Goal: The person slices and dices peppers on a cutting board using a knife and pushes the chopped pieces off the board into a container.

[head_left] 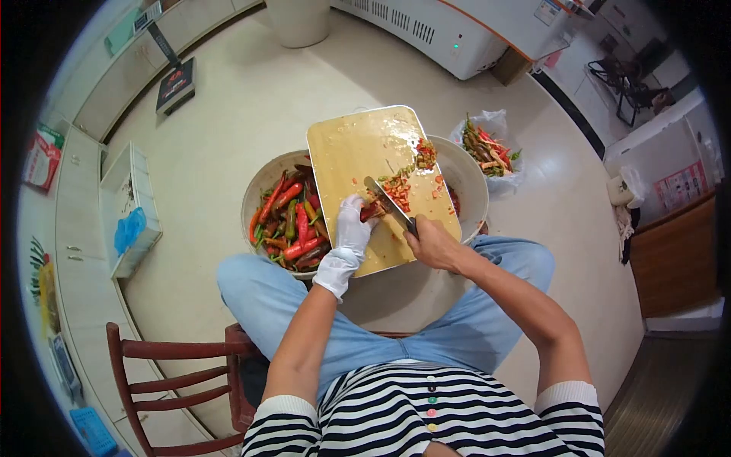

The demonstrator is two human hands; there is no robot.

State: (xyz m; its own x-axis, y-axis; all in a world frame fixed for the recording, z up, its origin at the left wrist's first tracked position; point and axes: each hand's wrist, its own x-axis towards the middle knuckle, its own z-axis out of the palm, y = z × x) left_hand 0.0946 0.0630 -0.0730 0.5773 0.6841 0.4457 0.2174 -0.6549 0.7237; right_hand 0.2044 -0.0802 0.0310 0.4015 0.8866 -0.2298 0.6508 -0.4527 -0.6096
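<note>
A wooden cutting board (346,148) with a pale rim lies across two round tubs. My left hand (353,231), in a white glove, is closed on dark red chili peppers (371,212) against the board. Bare, my right hand (434,242) grips the black handle of a kitchen knife (388,199), whose blade rests beside the held peppers. Chopped red and green chili pieces (397,189) are spread along the blade's far side. Whole red and green chili peppers (293,221) fill the left tub (250,199). The right tub (474,175) is partly covered by the board.
A plastic bag of chili peppers (491,152) stands on the floor at right. A wooden chair (175,349) is at my left. Further out are a white crate (137,206) with a blue bag, a platform scale (177,87), a white bucket (298,21) and a white appliance (426,30).
</note>
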